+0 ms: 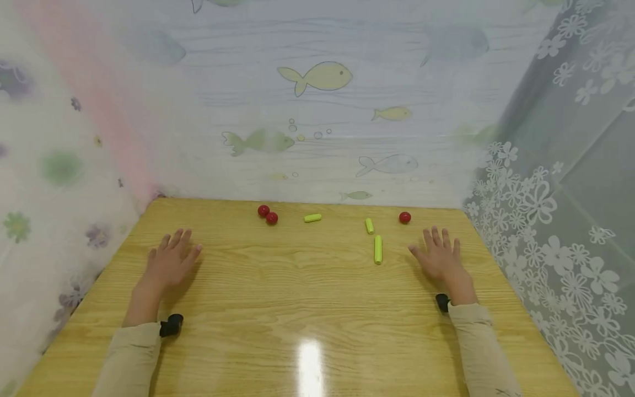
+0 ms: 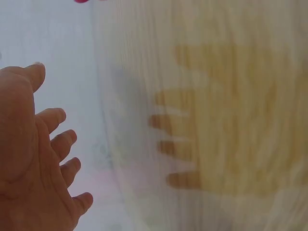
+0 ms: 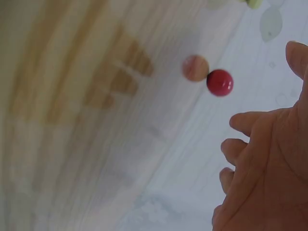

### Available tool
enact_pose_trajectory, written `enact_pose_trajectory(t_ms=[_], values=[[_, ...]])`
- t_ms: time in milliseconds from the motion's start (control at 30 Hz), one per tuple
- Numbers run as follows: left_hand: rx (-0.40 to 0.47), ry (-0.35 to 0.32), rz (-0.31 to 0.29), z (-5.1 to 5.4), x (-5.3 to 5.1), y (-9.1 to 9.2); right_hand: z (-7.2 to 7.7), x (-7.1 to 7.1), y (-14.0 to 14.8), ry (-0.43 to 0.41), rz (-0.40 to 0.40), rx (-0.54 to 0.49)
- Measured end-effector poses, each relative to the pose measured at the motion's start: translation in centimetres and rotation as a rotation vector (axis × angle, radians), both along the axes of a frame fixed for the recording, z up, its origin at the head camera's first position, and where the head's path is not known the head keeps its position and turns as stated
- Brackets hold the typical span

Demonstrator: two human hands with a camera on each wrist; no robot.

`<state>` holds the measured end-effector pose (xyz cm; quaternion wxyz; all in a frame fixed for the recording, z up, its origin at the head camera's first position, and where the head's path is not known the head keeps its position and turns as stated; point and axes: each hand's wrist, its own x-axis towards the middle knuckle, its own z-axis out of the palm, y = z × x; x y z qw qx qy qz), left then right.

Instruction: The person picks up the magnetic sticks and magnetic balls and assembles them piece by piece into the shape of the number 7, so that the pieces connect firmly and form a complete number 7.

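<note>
My left hand [image 1: 171,264] hovers over the left side of the wooden table with its fingers spread, holding nothing. On the right side, my right hand [image 1: 441,260] is likewise spread and bare. Nearest to the right hand is a single red ball [image 1: 404,218], which the right wrist view also shows as a glossy red ball [image 3: 220,83]. Two red balls, one red ball [image 1: 263,210] and another red ball [image 1: 272,218], touch each other at the back. Three yellow-green sticks lie apart: a short stick [image 1: 312,218], a second short stick [image 1: 369,226] and a longer stick [image 1: 378,250].
The wooden table [image 1: 278,309] reflects a bright light near its front. A fish-patterned curtain [image 1: 322,160] hangs behind its back edge. Floral sheets stand at the left [image 1: 64,220] and right [image 1: 560,248]. A small black device [image 1: 172,325] is worn at the left wrist.
</note>
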<state>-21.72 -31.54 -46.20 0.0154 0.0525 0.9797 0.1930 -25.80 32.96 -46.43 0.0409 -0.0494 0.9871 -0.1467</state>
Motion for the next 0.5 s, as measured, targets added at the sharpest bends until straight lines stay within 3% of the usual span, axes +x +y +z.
enact_pose_trajectory(t_ms=[233, 500], values=[[0.062, 0.004, -0.047, -0.3, -0.5, 1.0, -0.2, 0.4, -1.5, 0.023, 0.045, -0.070], [0.281, -0.004, -0.110, -0.9, -0.4, 1.5, -0.4, 1.0, -3.6, -0.002, 0.145, -0.102]])
